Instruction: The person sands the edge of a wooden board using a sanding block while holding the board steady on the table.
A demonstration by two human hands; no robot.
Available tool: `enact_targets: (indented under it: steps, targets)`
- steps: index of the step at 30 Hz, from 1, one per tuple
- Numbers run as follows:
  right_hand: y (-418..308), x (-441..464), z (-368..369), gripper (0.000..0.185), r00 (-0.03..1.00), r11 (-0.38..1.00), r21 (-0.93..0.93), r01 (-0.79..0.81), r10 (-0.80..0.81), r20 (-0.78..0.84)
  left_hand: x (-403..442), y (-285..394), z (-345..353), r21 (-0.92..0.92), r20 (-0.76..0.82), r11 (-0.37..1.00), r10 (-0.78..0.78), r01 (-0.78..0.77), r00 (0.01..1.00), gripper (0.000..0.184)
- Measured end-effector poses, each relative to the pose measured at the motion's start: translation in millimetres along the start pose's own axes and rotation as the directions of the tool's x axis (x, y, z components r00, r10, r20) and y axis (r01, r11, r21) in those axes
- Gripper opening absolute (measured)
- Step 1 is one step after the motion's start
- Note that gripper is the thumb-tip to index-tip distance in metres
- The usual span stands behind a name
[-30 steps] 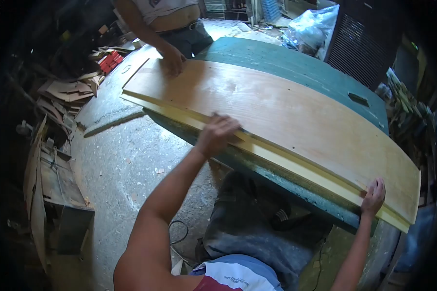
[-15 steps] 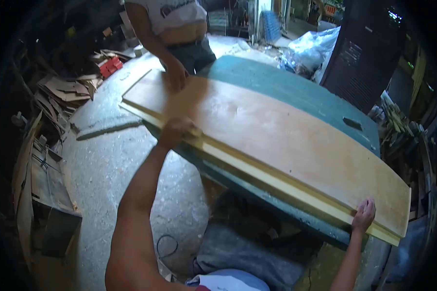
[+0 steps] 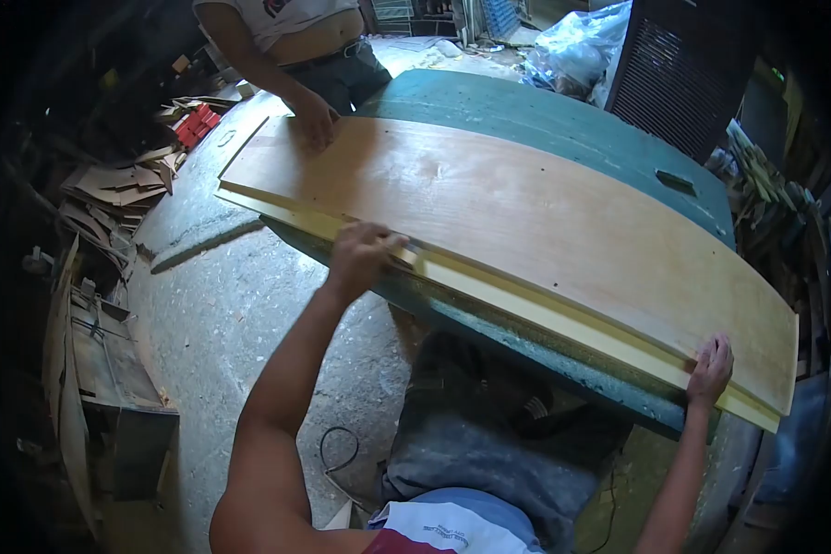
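Board across green surface

It spans the frame's centre to lower right. Left hand curls at its near edge, right hand lays fingers over it, lower right; whether either grips, I cannot tell.

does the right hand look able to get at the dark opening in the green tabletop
Probably, with a stretch: the dark opening lies uncovered, but the right hand would need to reach across the wooden board.
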State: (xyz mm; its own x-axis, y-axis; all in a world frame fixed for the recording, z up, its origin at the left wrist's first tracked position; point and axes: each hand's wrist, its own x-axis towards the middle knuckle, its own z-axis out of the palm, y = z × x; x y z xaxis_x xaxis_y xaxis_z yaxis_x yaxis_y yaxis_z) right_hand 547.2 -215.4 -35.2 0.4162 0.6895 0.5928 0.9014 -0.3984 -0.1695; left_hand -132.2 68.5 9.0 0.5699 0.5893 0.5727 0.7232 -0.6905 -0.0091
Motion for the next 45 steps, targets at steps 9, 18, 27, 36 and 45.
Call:
enact_targets:
  steps: [9, 18, 27, 36, 45]
  targets:
    - [-20, 3, -6, 0.036, 0.999, 0.999, 0.0, -0.04, 0.04, 0.007, -12, -18, 12, 0.07, -0.159, 0.996, -0.034, 0.046, 0.987, 0.025]
    - [-22, 2, -10, 0.042, 1.0, 0.999, -0.037, 0.004, -0.005, -0.004, -16, -7, 3, -0.022, -0.137, 0.984, -0.178, 0.177, 0.974, 0.026]
    - [-20, -2, -10, 0.044, 1.0, 1.0, -0.014, -0.002, 0.002, 0.006, 34, 182, 25, -0.116, -0.084, 0.985, 0.121, -0.13, 0.989, 0.039]
    - [-37, 3, -15, 0.04, 0.998, 0.998, -0.041, -0.055, 0.055, -0.019, 7, 16, 26, 0.024, -0.115, 0.996, 0.093, -0.091, 0.989, 0.034]
    - [-17, 0, -8, 0.042, 0.993, 0.997, -0.013, -0.072, 0.073, 0.09, 70, 223, 57, -0.283, -0.123, 0.913, 0.27, -0.294, 0.955, 0.042]
